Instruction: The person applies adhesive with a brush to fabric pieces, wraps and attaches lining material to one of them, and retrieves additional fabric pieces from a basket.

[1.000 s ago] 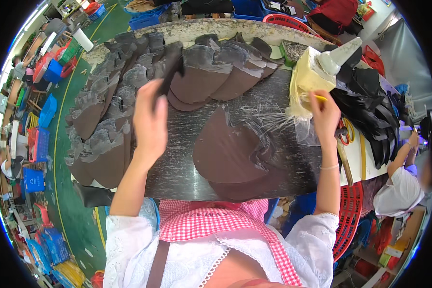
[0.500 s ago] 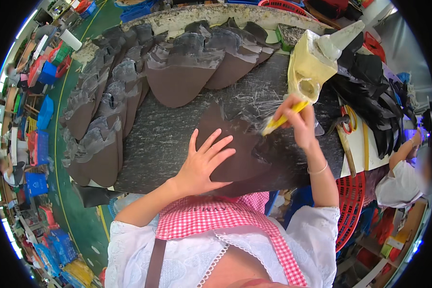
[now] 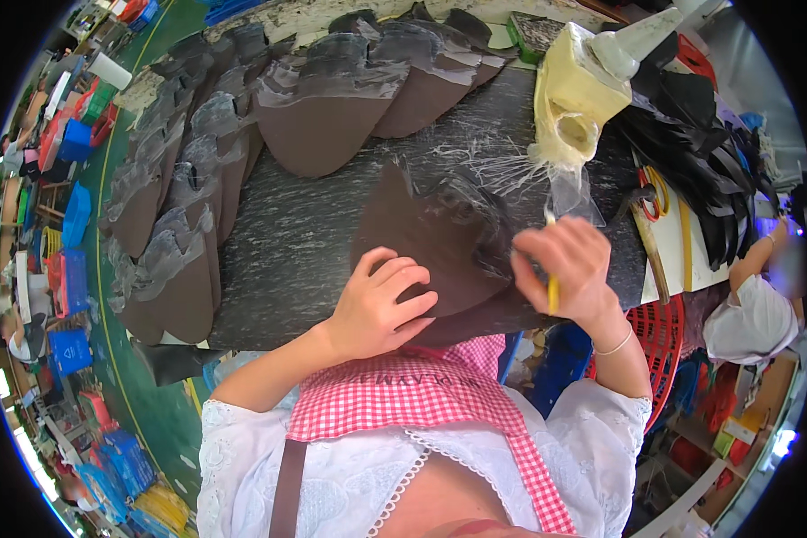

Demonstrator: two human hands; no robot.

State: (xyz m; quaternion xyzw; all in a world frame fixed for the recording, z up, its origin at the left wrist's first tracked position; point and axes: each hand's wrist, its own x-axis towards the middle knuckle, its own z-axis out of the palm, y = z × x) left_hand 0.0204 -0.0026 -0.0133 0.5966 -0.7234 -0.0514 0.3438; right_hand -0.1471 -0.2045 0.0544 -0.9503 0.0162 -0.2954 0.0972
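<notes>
A dark brown, curved flat piece (image 3: 403, 215), with a shiny black wet-looking band along its notched far-right edge, lies on the dark board before me. My left hand (image 3: 381, 300) grips its near-left edge, fingers bent over the surface and thumb low by the rim. My right hand (image 3: 567, 269), slightly blurred, is closed round a yellow-handled brush (image 3: 553, 294) just right of the piece, apart from it. The brush's pale end points away from me, toward a pale yellow glue-crusted container (image 3: 583, 85) with a round opening. White strands spread over the board below that opening.
Overlapping brown pieces with smeared edges (image 3: 318, 134) cover the board's left and far sides. Black pieces (image 3: 690, 170) are heaped at the right. Beside them lie yellow-handled scissors (image 3: 659, 193) and a wooden-handled tool (image 3: 652, 255). A red basket (image 3: 659, 341) stands below; another person (image 3: 753, 314) sits at right.
My right hand has drawn the brush off the piece, toward me, and turned it more upright. My left hand's spread fingers have curled. The whole view has shifted slightly.
</notes>
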